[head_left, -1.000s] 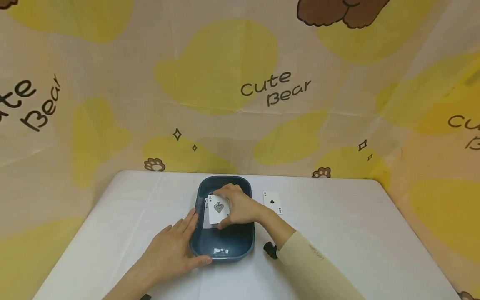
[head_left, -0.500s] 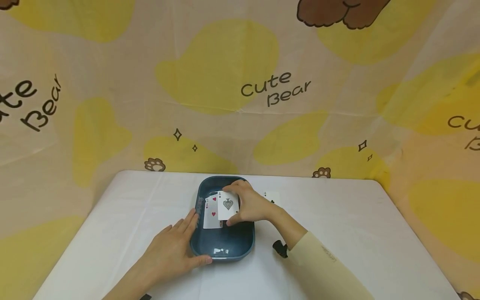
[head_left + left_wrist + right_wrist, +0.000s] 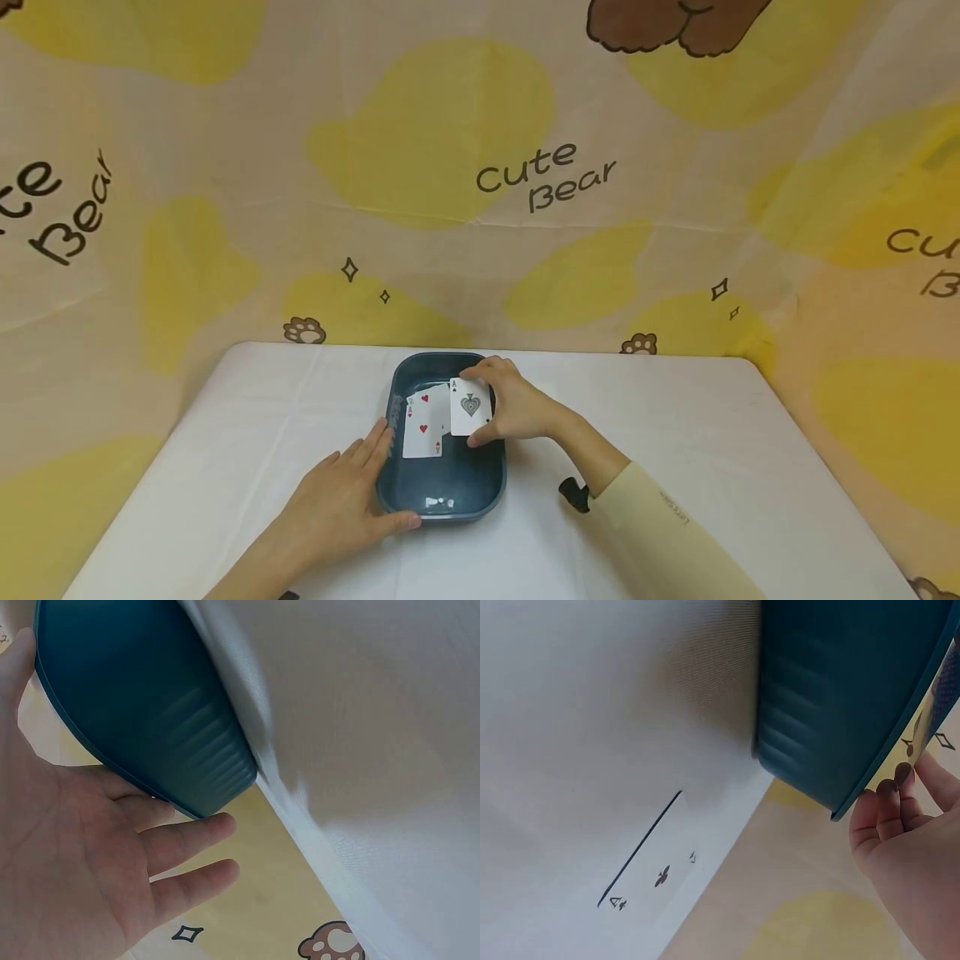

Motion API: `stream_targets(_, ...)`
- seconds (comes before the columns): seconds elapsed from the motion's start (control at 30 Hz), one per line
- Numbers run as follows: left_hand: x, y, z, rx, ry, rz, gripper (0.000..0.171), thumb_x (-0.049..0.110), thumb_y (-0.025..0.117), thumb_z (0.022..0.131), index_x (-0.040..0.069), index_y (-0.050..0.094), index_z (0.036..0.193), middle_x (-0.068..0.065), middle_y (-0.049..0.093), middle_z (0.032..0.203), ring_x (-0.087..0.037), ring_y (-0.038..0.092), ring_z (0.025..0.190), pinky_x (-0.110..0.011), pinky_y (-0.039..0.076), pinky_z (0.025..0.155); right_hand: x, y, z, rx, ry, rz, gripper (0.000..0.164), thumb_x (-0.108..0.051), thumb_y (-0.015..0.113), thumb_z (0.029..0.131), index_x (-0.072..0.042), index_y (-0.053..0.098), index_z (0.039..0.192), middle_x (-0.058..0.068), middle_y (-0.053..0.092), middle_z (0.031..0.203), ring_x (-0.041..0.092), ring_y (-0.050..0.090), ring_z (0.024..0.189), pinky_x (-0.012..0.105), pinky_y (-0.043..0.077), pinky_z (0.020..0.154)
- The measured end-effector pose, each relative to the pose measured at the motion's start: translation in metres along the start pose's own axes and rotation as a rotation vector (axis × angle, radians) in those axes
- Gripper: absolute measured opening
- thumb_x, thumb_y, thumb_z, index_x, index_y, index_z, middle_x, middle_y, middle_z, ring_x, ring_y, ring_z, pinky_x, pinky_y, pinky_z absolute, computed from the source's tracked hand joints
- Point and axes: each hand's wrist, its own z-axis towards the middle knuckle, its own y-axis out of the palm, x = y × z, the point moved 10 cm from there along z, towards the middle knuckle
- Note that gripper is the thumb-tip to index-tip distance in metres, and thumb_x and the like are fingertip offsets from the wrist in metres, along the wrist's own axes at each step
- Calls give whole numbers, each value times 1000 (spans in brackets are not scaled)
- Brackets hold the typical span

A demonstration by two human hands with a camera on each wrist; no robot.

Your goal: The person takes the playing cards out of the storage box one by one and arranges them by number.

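Observation:
In the head view a dark blue tray (image 3: pixel 442 492) stands on the white table. My right hand (image 3: pixel 521 408) pinches an ace of spades (image 3: pixel 470 407) by its edges between thumb and fingers, over the tray's right side. Left of it in the tray lies an ace of hearts (image 3: pixel 422 442), partly covering at least one other card. My left hand (image 3: pixel 341 492) rests against the tray's left side, its fingers straight and the thumb at the near corner. The left wrist view shows that palm (image 3: pixel 75 840) beside the tray wall. An ace of clubs (image 3: pixel 662 876) lies on the table in the right wrist view.
The white table (image 3: pixel 675 467) spreads out on both sides of the tray. A cloth backdrop (image 3: pixel 420 150) with yellow patches and "Cute Bear" lettering hangs behind its far edge. A black device (image 3: pixel 574 494) sits at my right wrist.
My right hand has moved right and slightly away with the ace of spades, uncovering the ace of hearts and now hiding the ace of clubs from the head view. My left hand has stayed put.

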Motion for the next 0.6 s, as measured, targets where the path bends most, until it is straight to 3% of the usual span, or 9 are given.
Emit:
stream_targets(0.37,-1,1,1,-16,-14,0,123,84,69,77,-1,38,160,-18,35,167,-46,55,136,-65,44,108,13,-8,-10,27,36,-24,89,-25,96,66,-7,59,145,9,53,140,28,41,132,49,45,105)
stream_targets(0.6,-3,3,0,-26,-34,-6,125,85,69,75,-1,37,161,-18,35,167,-45,54,137,-65,44,109,22,-12,-15,37,16,-35,88,-24,97,65,-7,59,143,8,54,136,28,42,131,48,44,105)
